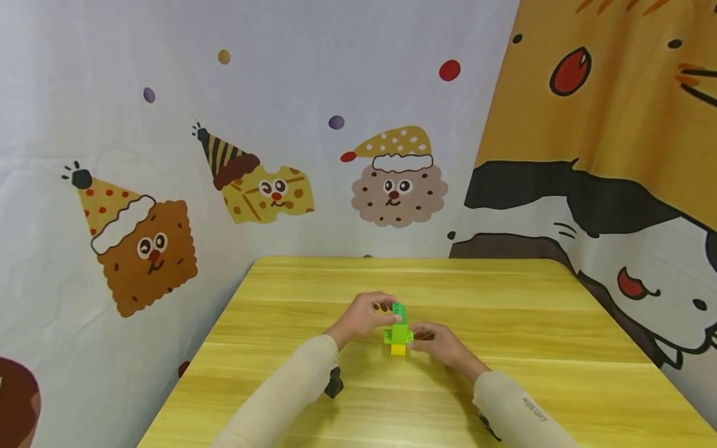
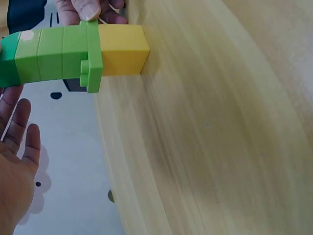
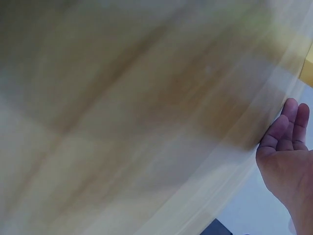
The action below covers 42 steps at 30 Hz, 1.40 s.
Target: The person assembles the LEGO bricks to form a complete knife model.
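A toy-brick tower stands upright on the wooden table. Its base is a yellow block, then a light green crosswise piece with studded ends. Light green bricks follow, and a darker green brick with a curved side tops it. My left hand pinches that top brick between thumb and index finger, the other fingers loosely spread. On the tower's other side, my right hand holds the end of the crosswise piece, its thumb against it. The right wrist view shows only bent fingers and a yellow corner.
The wooden table spreads around the tower, its far edge close to a cartoon-printed cloth. A black device sits at the left wrist, and part of another shows under the right sleeve.
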{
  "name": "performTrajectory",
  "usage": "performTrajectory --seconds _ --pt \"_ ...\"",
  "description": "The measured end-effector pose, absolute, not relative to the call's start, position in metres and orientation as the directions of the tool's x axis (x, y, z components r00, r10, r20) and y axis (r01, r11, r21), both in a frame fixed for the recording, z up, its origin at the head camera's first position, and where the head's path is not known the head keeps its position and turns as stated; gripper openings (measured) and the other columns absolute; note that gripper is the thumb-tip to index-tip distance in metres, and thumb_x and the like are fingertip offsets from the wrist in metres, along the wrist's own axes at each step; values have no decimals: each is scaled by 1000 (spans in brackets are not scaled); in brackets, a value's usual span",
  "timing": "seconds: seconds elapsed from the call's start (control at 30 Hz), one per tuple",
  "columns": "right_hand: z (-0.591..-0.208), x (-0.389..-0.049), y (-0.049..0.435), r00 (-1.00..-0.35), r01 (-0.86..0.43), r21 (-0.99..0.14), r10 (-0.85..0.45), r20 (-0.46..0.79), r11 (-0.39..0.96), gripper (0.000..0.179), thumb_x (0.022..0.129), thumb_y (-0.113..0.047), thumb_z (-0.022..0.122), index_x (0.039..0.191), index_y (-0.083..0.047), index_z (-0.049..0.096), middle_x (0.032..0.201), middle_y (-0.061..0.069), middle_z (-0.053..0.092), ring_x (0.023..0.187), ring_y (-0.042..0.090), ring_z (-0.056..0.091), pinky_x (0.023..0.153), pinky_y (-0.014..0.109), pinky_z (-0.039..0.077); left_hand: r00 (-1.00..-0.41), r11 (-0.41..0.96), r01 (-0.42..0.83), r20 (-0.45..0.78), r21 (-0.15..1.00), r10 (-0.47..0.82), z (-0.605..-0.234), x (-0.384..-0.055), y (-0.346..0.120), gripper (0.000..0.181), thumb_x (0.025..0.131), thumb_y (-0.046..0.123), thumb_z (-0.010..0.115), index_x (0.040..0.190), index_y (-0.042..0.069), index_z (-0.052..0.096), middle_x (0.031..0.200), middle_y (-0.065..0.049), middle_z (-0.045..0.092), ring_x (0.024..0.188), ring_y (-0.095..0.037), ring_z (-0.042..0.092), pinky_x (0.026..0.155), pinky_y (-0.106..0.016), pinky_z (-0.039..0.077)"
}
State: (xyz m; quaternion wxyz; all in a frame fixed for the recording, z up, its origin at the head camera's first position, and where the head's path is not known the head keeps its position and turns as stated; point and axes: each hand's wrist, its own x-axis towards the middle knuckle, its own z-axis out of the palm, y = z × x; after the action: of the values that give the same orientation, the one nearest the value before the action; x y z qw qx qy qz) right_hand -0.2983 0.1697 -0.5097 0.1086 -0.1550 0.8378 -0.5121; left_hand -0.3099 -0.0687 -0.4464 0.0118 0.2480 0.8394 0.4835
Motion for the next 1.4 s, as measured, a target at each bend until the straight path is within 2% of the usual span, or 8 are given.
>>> performTrajectory --seconds 0.17,0.43,0.63,0.93,1.4 --pt "-508 -299 170 -932 -139 -895 -362 -26 424 40 90 -31 75 124 -12 67 117 8 64 108 27 57 88 48 50 -872 411 406 213 816 440 -447 -311 -69 28 89 36 76 114 24 72 98 10 65 92 -15 57 78 -32 49" --pt "-510 -300 171 -923 -155 -894 -384 -21 421 40 91 -32 74 124 -11 67 117 8 64 108 26 57 87 48 50 -894 415 370 197 831 403 -450 -309 -69 35 89 39 76 119 24 70 102 12 65 97 -14 59 89 -35 45" --pt "-511 -301 170 -924 -157 -893 -382 -18 421 43 90 -32 75 125 -9 66 118 8 63 108 26 57 87 46 51 -909 377 327 180 867 375 -452 -307 -70 36 88 38 76 120 23 70 104 10 66 99 -14 59 91 -37 44" --pt "-510 -300 169 -927 -124 -903 -372 -42 410 40 90 -32 74 125 -12 66 118 9 62 109 27 56 88 45 50 -910 325 310 180 893 374 -453 -306 -73 29 90 36 75 115 21 71 104 7 67 101 -18 59 88 -38 46" --pt "-512 -300 170 -918 -176 -897 -397 1 405 35 91 -29 74 121 -11 68 112 7 65 104 25 58 86 43 51 -908 283 292 172 913 382 -460 -307 -73 30 90 37 74 116 23 72 104 6 68 102 -22 60 85 -36 49"
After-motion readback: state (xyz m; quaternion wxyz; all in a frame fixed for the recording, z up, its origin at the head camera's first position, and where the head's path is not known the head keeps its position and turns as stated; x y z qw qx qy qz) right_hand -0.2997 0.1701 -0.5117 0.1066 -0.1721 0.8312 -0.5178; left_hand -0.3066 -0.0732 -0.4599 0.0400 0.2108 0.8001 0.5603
